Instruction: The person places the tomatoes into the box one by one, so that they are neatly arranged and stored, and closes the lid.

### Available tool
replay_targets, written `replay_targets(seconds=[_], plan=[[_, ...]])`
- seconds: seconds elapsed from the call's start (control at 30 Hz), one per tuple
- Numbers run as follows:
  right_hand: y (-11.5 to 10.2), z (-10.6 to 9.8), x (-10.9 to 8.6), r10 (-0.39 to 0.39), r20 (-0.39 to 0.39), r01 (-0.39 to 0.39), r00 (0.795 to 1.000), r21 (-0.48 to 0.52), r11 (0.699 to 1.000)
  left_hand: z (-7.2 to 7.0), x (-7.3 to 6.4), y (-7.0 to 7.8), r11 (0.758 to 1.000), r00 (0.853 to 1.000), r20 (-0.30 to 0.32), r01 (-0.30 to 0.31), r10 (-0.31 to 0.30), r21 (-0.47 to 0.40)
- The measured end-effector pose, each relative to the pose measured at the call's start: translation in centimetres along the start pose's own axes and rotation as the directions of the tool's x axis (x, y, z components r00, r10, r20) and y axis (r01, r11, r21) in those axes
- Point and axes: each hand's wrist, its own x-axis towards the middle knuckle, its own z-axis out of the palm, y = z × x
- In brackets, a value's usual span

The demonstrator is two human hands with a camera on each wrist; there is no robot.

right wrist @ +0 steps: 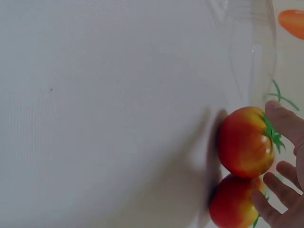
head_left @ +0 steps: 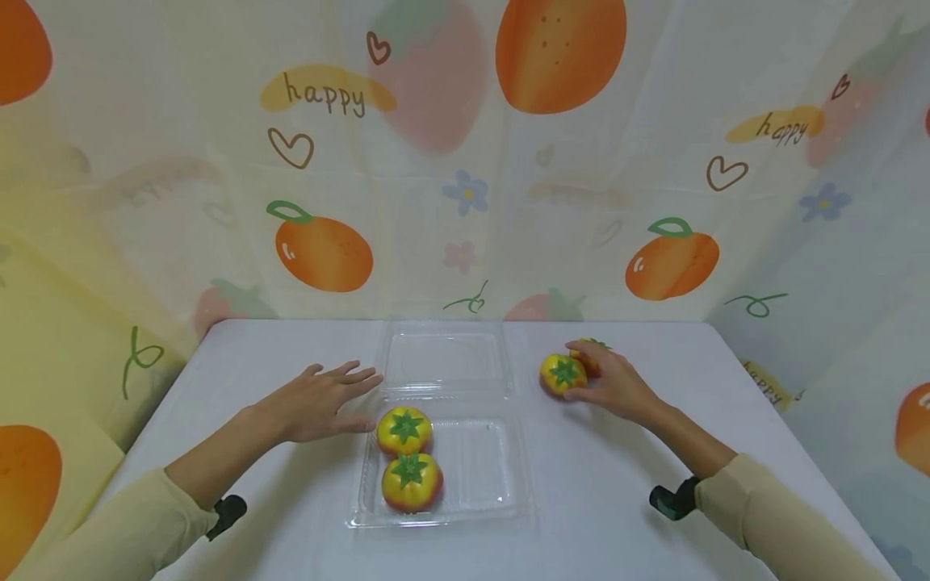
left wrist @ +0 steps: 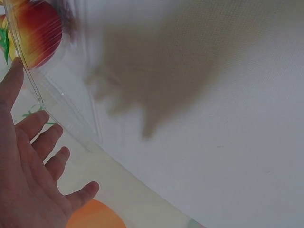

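Two yellow-and-red toy tomatoes [head_left: 404, 430] with green star-shaped tops sit in the left side of an unlidded clear plastic clamshell box [head_left: 485, 512]. My left hand [head_left: 324, 402] hovers at the box's left edge with fingers spread, its thumb close to the farther of these tomatoes. It holds nothing. To the right of the box stand two more tomatoes side by side, a nearer one [head_left: 563, 375] and a farther one [right wrist: 233, 202]. Over them reaches my right hand [head_left: 613, 382], its fingers apart around the farther tomato and its thumb beside the nearer one. Whether a fingertip touches is unclear.
The clamshell's lid [head_left: 445, 361] lies folded back on the far side of the white table [head_left: 603, 516]. A fruit-printed curtain [head_left: 436, 242] hangs behind the table and along both sides. A dark wrist camera [head_left: 674, 499] is strapped at each sleeve.
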Motion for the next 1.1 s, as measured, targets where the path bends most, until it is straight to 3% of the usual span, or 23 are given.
replay_targets(seconds=[0.17, 0.6, 1.1], plan=[[0.6, 1.0, -0.1, 0.023, -0.038, -0.022, 0.999, 0.034, 0.999, 0.1, 0.0, 0.0, 1.0, 1.0, 0.004, 0.002, -0.002, -0.001], [1.2, 2.3, -0.3, -0.026, -0.113, 0.028, 0.993, 0.021, 0.999, 0.0, 0.0, 0.2, 1.0, 1.0, -0.002, 0.003, -0.003, 0.004], [0.1, 1.0, -0.4, -0.011, -0.013, 0.011, 1.0, -0.022, 1.0, 0.1, -0.1, 0.0, 1.0, 1.0, 0.002, 0.004, -0.004, 0.002]])
